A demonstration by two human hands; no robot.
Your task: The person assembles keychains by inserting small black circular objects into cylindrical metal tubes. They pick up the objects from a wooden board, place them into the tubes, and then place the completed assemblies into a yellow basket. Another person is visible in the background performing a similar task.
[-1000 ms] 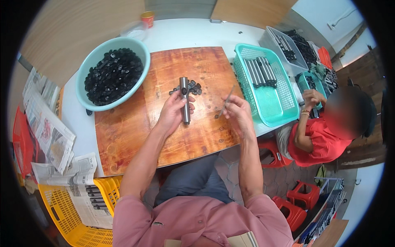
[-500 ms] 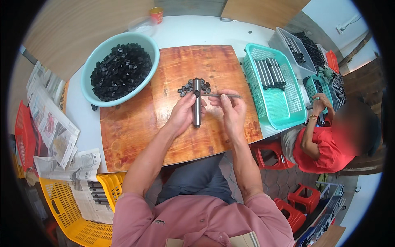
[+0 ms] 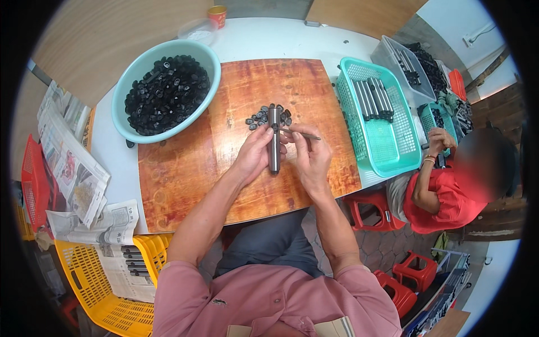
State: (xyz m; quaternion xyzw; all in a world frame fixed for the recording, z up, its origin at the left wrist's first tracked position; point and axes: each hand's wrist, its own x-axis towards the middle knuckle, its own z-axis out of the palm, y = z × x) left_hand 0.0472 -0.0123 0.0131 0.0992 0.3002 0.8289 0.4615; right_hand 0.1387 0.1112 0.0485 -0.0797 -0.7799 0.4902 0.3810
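Single head view, fisheye, worn on the person's head, looking steeply down and forward over the wooden board [image 3: 224, 168] on the white surface [image 3: 269, 39]; close range, own forearms entering from the lower edge.

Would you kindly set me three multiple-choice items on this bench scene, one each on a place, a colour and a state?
1. Where does the bowl of black parts stand?
A. left of the wooden board
B. inside the teal basket
C. on the floor

2. What colour is the basket holding the grey rods?
A. yellow
B. teal
C. red

3. How is the metal tube on the wooden board held?
A. lying untouched
B. gripped by the left hand
C. standing in the bowl

Answers: 1 A, the bowl sits at the board's left edge. 2 B, its mesh walls are teal. 3 B, the left hand's fingers close round the tube, while the right hand holds a thin stick.
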